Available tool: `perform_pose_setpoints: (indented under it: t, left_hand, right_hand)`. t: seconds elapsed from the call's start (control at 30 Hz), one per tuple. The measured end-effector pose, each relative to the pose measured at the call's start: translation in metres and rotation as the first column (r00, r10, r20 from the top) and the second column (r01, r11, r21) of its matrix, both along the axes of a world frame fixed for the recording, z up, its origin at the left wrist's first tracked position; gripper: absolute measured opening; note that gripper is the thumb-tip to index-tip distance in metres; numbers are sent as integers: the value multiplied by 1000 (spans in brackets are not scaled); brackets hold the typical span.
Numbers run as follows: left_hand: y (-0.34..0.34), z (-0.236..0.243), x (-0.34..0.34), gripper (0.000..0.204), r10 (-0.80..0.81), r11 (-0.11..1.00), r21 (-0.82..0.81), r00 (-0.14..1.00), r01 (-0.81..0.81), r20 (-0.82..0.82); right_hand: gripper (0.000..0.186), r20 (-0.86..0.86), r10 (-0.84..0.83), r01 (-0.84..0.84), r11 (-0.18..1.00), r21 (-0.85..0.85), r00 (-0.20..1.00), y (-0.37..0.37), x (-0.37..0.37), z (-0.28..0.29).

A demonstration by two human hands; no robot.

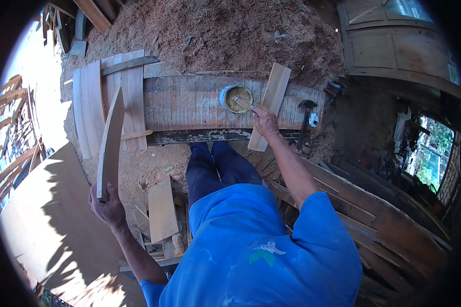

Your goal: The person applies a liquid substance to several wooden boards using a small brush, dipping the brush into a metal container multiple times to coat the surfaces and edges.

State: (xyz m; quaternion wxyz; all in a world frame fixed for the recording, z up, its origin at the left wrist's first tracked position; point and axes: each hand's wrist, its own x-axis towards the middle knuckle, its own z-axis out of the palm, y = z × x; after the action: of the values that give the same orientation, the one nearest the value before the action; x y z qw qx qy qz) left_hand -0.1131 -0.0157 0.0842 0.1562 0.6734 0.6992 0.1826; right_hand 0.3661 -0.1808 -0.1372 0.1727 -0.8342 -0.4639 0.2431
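My left hand [107, 207] grips the lower end of a wooden board [112, 143], which stands up tilted, its narrow edge toward me. My right hand [266, 122] pinches a short, pale stick or brush handle [242, 104]; which of the two, I cannot tell. Its far end dips into an open round can [223, 98] of yellowish-brown paste. The can rests on a long, worn workbench [184, 105]. Just right of the can, a light wooden plank [276, 87] lies across the bench, its near end jutting past the front edge.
A hammer [306, 115] and a small white object [313, 120] lie at the bench's right end. Several thin boards [87, 110] cover its left end. Behind is a heap of wood shavings [230, 38]. Stacked lumber [374, 220] lies at my right, a large sheet [30, 204] at my left.
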Motion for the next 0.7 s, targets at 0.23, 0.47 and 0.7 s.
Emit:
perform_pose_setpoints:
  t: [0.23, 0.47, 0.7]
  left_hand:
    - [-1, 1, 13, 18, -37, 999, -9, 998, 37, -54]
    - [-3, 6, 16, 18, -14, 1000, 11, 995, 15, -103]
    - [3, 8, 21, 23, -61, 997, 46, 992, 67, -106]
  right_hand:
    - [27, -213, -108, 153, 967, 206, 971, -8, -4, -24]
    - [31, -642, -228, 462, 858, 223, 732, -18, -27, -12]
    - [33, -636, -229, 406, 902, 145, 737, -40, -14, -11]
